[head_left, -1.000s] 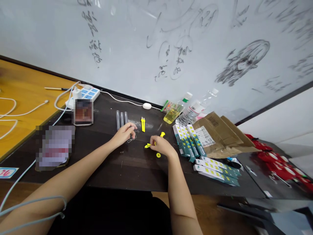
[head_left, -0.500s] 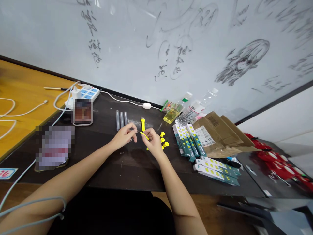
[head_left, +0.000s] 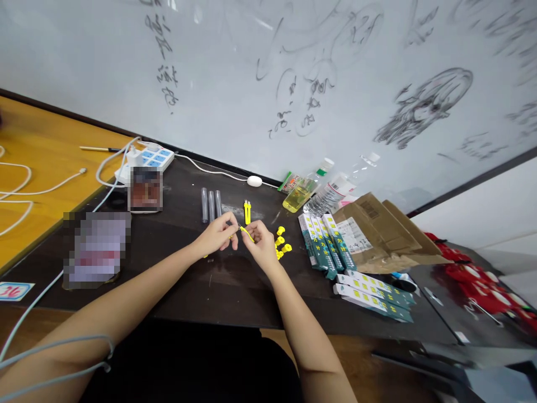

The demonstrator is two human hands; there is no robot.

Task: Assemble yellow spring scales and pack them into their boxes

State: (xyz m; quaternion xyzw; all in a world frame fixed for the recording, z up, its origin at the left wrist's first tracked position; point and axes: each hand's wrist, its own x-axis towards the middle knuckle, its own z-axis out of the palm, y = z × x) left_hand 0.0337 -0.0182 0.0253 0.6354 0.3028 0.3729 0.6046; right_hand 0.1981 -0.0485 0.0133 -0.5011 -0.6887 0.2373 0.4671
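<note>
Head view: two bare hands meet over a dark surface [head_left: 188, 302] in front of a scribbled whiteboard [head_left: 268, 84]. The right hand [head_left: 262, 245] pinches a thin yellow strip [head_left: 246, 233] between thumb and fingers, its far end angled toward the left hand [head_left: 218, 236]. The left hand's fingertips are closed together against that end; whether they also hold some small piece of their own is too fine to tell. Both hands hover just above the surface, close to touching each other.

Just right of the right hand lie a few yellow caps [head_left: 282, 244]. Behind the hands, a yellow clip [head_left: 247, 211] rests on the surface, and left of it three clear tubes [head_left: 211, 204] lie side by side. Farther right are green packs [head_left: 325, 245], some fanned together and two more [head_left: 371, 291] lying nearer the front edge, next to cardboard boxes [head_left: 377, 229]. Plastic bottles [head_left: 323, 190] lie against the whiteboard. At far left, a power strip [head_left: 146, 159] with white cables [head_left: 42, 190] straddles the edge of an orange table [head_left: 33, 145].
</note>
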